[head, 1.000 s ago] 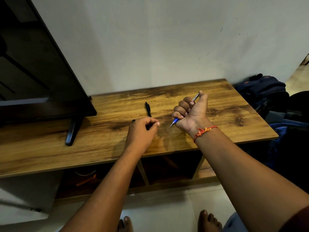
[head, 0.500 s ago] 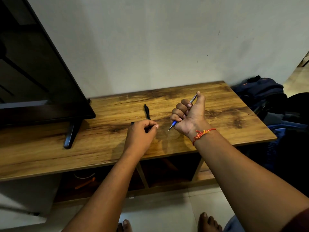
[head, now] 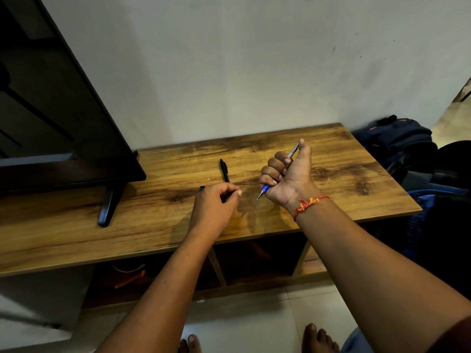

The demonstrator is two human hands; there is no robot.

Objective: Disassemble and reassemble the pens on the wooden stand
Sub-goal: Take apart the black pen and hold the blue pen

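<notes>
Right hand [head: 288, 179] fisted round the blue pen [head: 265, 189] above the stand [head: 356, 174], tip down; left hand [head: 216, 203] curled over the near end of the black pen [head: 224, 170] lying mid-stand, hold unclear; a firm barrel pinch should precede twisting.

TV [head: 51, 110]: black, screen dark, fills the far left. Its lower edge slopes down to the right.

Foot [head: 108, 205]: black, narrow, slanting from under the TV toward the near left.

Wall [head: 229, 59]: plain, pale grey-white, with a few small dark marks at upper right.

Backpack [head: 397, 138]: dark blue with an orange trim line, far right, against the wall.

Blue fabric [head: 433, 200]: near side of the backpack, detail lost in shadow.

Floor [head: 254, 319]: pale tiles, one grout line visible.

Orange object [head: 127, 281] and white cable [head: 128, 270]: low left, in shadow, just beside each other. Type cannot be told.
</notes>
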